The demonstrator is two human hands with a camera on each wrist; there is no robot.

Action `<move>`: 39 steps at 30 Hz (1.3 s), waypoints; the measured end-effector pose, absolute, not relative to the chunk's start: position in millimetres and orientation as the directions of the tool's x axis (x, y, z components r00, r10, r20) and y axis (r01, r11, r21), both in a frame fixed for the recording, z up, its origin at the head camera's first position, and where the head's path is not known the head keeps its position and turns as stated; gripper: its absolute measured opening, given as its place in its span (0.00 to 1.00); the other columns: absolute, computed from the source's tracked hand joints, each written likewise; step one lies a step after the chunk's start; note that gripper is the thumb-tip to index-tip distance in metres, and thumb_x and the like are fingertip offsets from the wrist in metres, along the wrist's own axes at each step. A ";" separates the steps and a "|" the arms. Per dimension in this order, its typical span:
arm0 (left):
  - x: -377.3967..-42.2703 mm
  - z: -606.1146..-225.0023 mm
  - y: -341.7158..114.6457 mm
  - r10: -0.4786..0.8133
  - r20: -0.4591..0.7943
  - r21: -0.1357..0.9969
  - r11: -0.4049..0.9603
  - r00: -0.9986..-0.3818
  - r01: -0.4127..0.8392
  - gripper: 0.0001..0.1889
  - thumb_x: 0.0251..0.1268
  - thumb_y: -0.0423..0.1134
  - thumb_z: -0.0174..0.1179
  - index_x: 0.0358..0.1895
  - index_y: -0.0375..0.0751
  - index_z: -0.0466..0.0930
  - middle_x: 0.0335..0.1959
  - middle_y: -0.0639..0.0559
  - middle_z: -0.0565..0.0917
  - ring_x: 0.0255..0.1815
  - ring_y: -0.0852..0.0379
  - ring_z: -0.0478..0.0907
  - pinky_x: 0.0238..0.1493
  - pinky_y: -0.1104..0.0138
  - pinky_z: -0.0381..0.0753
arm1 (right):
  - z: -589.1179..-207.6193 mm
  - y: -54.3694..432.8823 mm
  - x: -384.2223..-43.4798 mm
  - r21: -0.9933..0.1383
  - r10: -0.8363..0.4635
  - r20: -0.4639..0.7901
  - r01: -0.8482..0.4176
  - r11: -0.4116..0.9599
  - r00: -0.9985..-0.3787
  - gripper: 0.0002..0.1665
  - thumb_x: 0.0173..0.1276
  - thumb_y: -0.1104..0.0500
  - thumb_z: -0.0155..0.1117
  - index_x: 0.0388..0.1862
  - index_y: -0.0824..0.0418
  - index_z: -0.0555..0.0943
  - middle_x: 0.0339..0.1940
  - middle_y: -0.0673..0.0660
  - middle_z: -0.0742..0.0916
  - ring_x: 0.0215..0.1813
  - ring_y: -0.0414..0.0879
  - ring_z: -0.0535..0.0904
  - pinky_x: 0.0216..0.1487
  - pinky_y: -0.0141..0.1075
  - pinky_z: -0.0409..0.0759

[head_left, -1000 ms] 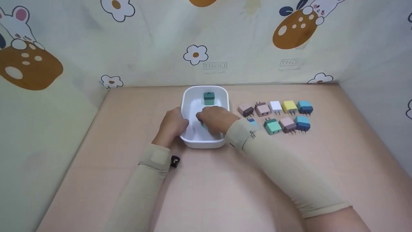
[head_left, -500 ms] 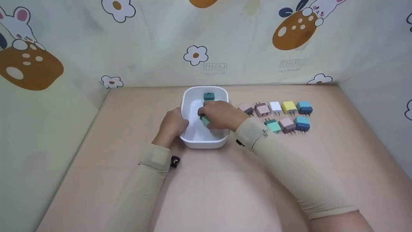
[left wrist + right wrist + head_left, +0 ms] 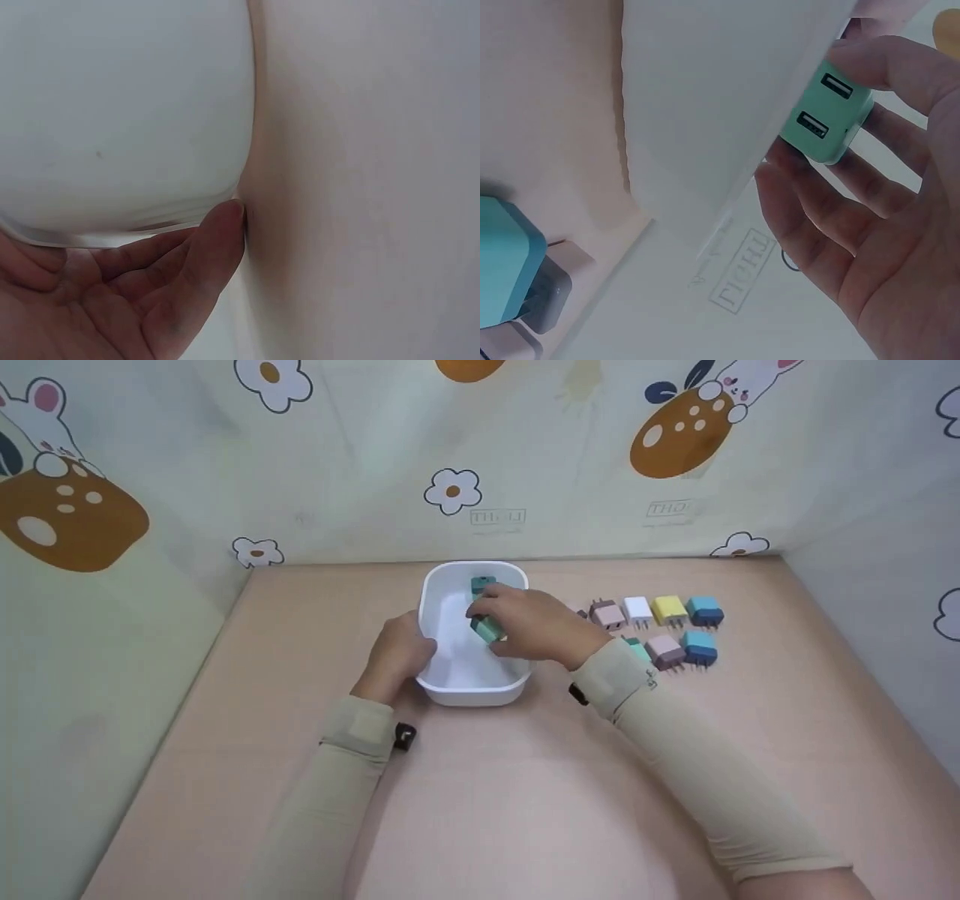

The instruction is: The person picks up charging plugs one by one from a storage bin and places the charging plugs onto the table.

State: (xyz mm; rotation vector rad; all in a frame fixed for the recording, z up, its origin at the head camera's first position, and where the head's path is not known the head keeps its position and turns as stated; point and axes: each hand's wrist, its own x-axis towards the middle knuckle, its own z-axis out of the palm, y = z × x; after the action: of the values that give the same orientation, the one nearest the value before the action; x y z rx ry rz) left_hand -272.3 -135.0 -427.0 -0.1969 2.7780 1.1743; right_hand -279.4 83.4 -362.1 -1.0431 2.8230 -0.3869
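Observation:
A white rectangular tub (image 3: 469,679) stands on the table; its side also fills much of the left wrist view. My left hand (image 3: 394,656) grips the tub by its left wall. Inside the tub's right half, my right hand (image 3: 536,622) pinches a green USB charger (image 3: 487,628) between thumb and fingers. Two USB ports show on this charger in the right wrist view, above the tub's rim. Behind it, another green charger (image 3: 482,583) lies at the tub's far end, partly hidden by my right hand.
Two rows of plug chargers lie right of the tub, among them a white charger (image 3: 637,612), a yellow charger (image 3: 669,610) and a blue charger (image 3: 699,649). My right hand and sleeve hide some. A patterned cloth wall (image 3: 360,510) rises behind the table.
My right hand has lifted the green charger from the tub's floor and moved a little rightward and away from me, its fingers less bunched. My left hand keeps its grip on the tub.

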 end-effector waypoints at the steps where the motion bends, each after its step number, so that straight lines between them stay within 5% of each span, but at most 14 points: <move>1: -272.3 -427.2 -135.4 -0.072 -0.154 0.704 0.692 -0.985 -0.160 0.26 0.75 0.31 0.55 0.75 0.38 0.71 0.66 0.37 0.81 0.62 0.39 0.83 0.66 0.44 0.82 | -362.2 85.2 -278.9 -0.275 -0.649 -0.003 -0.623 0.732 -0.761 0.34 0.67 0.58 0.79 0.72 0.52 0.81 0.71 0.57 0.79 0.65 0.53 0.80 0.71 0.50 0.80; 24: -272.4 -424.3 -134.2 -0.092 -0.177 0.719 0.668 -0.980 -0.193 0.28 0.75 0.31 0.55 0.77 0.38 0.70 0.68 0.37 0.80 0.63 0.40 0.82 0.69 0.44 0.79 | -353.8 145.8 -246.6 -0.360 -0.571 0.115 -0.569 0.739 -0.813 0.32 0.67 0.56 0.77 0.70 0.49 0.81 0.66 0.49 0.80 0.57 0.46 0.80 0.55 0.40 0.88; 39: -270.8 -427.3 -137.6 -0.089 -0.154 0.706 0.687 -0.984 -0.172 0.26 0.76 0.32 0.54 0.76 0.37 0.71 0.67 0.37 0.81 0.61 0.40 0.82 0.68 0.44 0.80 | -347.6 207.2 -236.5 -0.384 -0.453 0.219 -0.503 0.774 -0.864 0.32 0.66 0.59 0.77 0.70 0.53 0.81 0.68 0.53 0.80 0.60 0.52 0.83 0.60 0.50 0.87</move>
State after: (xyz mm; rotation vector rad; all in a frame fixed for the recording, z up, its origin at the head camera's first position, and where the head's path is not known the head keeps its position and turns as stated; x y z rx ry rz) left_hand -270.8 -137.6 -427.3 -0.2166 2.7860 1.1832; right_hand -236.5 207.2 -347.6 -0.8285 3.0659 -0.7169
